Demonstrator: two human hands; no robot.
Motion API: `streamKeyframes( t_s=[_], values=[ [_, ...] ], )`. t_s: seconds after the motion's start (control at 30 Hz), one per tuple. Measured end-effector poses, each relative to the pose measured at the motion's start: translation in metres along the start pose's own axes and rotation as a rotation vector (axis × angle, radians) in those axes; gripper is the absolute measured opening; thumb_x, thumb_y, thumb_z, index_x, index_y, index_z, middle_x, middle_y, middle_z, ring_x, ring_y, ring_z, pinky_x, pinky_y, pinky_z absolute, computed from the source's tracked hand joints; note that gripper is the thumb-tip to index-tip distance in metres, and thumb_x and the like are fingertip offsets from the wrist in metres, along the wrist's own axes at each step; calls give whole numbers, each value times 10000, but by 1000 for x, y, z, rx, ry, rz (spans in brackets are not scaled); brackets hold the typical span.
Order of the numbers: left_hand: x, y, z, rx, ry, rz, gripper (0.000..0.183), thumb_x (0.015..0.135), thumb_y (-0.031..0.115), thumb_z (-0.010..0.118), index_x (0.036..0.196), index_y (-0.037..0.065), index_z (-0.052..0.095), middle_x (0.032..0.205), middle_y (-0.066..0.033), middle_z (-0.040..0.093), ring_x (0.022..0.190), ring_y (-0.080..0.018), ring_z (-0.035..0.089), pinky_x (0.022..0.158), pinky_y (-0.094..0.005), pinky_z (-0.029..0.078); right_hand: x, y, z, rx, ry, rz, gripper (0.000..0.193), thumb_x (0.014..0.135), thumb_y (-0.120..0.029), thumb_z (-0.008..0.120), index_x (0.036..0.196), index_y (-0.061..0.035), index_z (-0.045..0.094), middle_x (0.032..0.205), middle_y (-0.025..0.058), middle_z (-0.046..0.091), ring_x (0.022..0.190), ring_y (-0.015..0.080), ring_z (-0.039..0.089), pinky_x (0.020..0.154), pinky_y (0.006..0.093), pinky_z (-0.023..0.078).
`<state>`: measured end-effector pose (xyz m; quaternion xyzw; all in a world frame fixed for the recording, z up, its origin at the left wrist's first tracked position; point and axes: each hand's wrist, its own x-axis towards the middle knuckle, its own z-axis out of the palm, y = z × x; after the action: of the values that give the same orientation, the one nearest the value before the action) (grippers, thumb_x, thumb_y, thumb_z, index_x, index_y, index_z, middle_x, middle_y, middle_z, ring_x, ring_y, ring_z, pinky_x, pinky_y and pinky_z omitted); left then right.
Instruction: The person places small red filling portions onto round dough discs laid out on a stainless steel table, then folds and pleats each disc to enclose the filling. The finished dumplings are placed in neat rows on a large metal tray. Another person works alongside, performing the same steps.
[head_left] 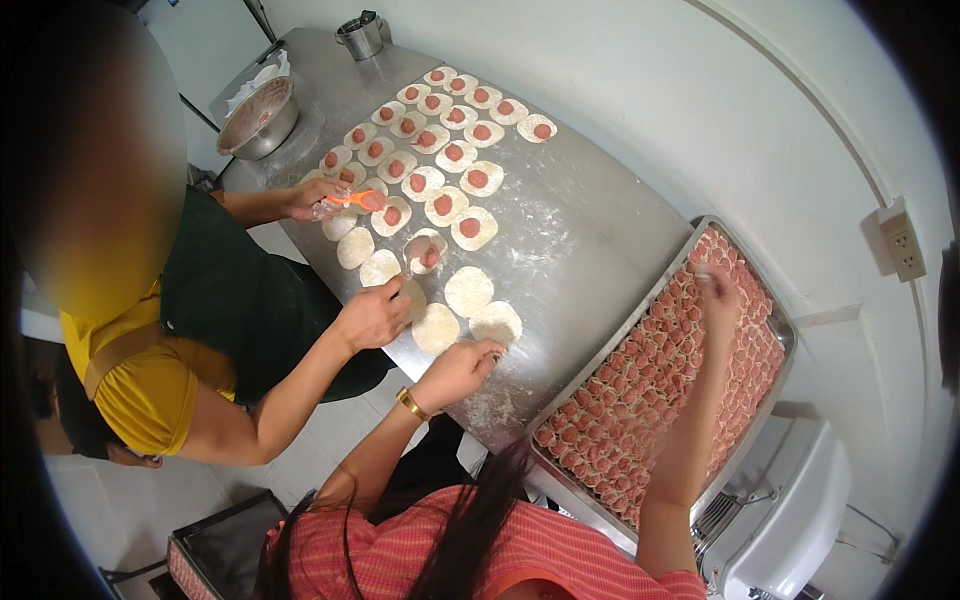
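Note:
My left hand (pixel 462 374), with a gold watch or bracelet at the wrist, pinches the near edge of a round dough wrapper (pixel 497 321) on the metal table (pixel 590 225). Two more plain wrappers, one of them the pale round (pixel 469 291), lie beside it. Over a large metal tray (pixel 560 472) packed with small meat-filled dumplings (pixel 640 390), my right hand (pixel 718 290) hangs with fingers pressed together, slightly blurred. What it holds, if anything, is hidden. Left of these, rows of wrappers topped with pink meat filling (pixel 470 228) cover the table.
At left a co-worker in a yellow sleeve (pixel 135 385) and dark green apron works with an orange spatula (pixel 362 200); their other hand (pixel 372 315) is close to mine. A metal bowl (pixel 262 122) and a small metal pot (pixel 360 38) stand at the far end. A wall bounds the right.

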<state>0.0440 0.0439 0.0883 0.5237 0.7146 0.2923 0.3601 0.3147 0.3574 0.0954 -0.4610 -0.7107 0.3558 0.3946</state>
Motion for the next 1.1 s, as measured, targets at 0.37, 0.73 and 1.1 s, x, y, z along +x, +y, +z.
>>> streamKeyframes(
  t_s=[0.37,0.73,1.1],
  values=[
    [-17,-37,-46,-63,28,1,205,852,124,510,1013,34,599,856,-185,643,804,-357,616,725,-425,477,-54,-71,311,-337,-159,-46,242,696,-146,680,890,-5,649,969,165,613,895,305,599,799,383,471],
    [-10,-112,-69,-508,25,-54,240,910,104,457,1099,1,563,1013,-83,626,819,-170,622,741,-298,507,-51,-26,338,439,-73,588,225,745,-19,573,967,-6,544,883,107,587,740,188,587,595,287,482],
    [3,-96,-34,-891,-102,-209,220,876,29,490,1065,-32,585,935,-51,612,843,-123,606,716,-222,505,-233,-128,236,761,-109,659,322,828,-8,505,1150,9,500,947,42,614,801,123,598,749,260,484]
  ],
)
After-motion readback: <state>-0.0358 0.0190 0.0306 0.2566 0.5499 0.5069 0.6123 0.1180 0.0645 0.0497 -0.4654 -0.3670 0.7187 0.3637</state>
